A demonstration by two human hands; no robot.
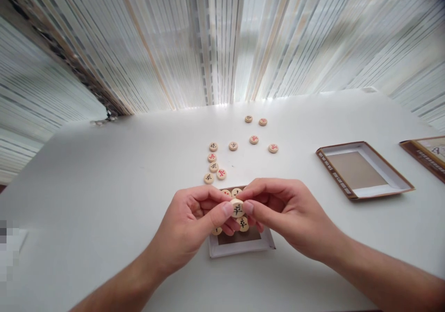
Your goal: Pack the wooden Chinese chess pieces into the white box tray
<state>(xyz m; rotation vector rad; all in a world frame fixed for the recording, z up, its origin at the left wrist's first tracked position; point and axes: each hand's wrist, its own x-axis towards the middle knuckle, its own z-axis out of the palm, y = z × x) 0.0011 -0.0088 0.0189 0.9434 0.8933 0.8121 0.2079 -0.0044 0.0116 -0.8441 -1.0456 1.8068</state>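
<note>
Between the fingertips of my left hand (200, 212) and my right hand (281, 210) is a round wooden Chinese chess piece (238, 208) with a black character facing me. Both hands pinch it from opposite sides, thumbs in front. Right below them sits a shallow white-lined box tray (239, 251) with a brown bottom. Inside the tray lie several more pieces, among them a black-marked piece (243, 224). My hands and fingers hide part of the tray and some of its pieces.
Several black- and red-marked pieces, such as a red-marked piece (221, 174), lie scattered on the white table (104, 187) beyond the tray. To the right are another shallow box tray (392, 192) and a printed box (427, 156). A striped curtain (167, 38) hangs behind the table.
</note>
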